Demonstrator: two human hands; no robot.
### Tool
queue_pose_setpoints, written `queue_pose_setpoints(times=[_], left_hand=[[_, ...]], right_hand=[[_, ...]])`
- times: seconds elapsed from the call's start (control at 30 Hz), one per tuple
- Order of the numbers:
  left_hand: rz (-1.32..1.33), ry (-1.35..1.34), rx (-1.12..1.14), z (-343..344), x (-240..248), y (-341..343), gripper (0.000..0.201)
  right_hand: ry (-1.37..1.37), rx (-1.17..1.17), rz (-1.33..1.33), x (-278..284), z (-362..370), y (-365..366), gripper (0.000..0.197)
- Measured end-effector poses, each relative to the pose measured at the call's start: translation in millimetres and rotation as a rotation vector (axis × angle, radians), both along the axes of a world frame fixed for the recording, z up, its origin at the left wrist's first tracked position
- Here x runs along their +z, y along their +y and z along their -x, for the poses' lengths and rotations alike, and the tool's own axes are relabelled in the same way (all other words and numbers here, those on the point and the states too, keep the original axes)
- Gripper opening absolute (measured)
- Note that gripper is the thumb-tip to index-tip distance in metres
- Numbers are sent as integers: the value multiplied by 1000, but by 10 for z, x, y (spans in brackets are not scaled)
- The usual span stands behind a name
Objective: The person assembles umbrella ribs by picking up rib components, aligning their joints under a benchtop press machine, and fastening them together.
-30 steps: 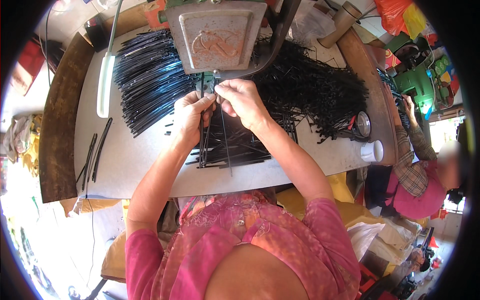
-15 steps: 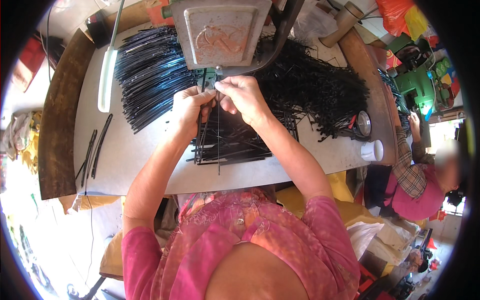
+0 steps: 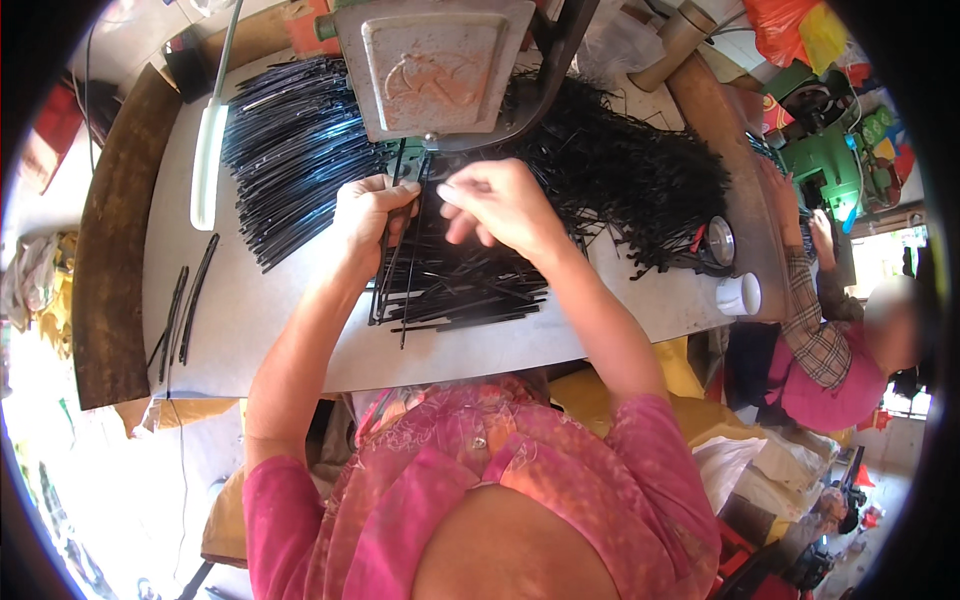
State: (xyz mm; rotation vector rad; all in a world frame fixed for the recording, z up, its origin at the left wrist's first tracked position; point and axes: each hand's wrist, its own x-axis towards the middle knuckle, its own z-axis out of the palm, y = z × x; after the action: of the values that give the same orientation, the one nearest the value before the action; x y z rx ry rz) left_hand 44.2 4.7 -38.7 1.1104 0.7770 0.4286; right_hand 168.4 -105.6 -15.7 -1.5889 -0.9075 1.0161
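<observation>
My left hand (image 3: 372, 212) is closed, thumb and fingers pinching a few thin black strips (image 3: 385, 282) that hang down toward the table's near side. My right hand (image 3: 505, 208) is lifted a little to the right of them; its fingertips are slightly blurred, loosely bent and apart, with nothing visible in them. Just beyond both hands stands a grey metal machine head (image 3: 436, 75) with a worn reddish emblem. Below the hands lies a loose heap of black strips (image 3: 480, 295). The machine's working point is partly hidden behind its head.
Neatly lined black strips (image 3: 290, 150) lie at left, a tangled black pile (image 3: 640, 170) at right. A lamp tube (image 3: 208, 165) hangs over the left side. A white cup (image 3: 738, 295) stands near the right edge. Wooden boards (image 3: 115, 240) border the table. A co-worker (image 3: 830, 370) sits at right.
My right hand has let go and drawn away to the right from my left hand. My left hand, still gripping strips, has shifted slightly left and down.
</observation>
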Motion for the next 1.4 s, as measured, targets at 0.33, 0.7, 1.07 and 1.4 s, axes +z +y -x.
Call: queue_pose_setpoints(times=[0.33,0.7,1.07,1.4], left_hand=[[-32,5,-20,68,66,44,17],[-807,544,-86,1341,394,579,12],[-1298,1378,188,2667,-294,1120,24],[-1462,1781,265,3358,-640,1829,18]], right_hand=[[191,391,-947,1114,144,-847,16],[821,764,-1157,1353,755,-752,55],[967,949,-691,1435,610,-739,41],[948,656,-917,1346,729,-1017,26]])
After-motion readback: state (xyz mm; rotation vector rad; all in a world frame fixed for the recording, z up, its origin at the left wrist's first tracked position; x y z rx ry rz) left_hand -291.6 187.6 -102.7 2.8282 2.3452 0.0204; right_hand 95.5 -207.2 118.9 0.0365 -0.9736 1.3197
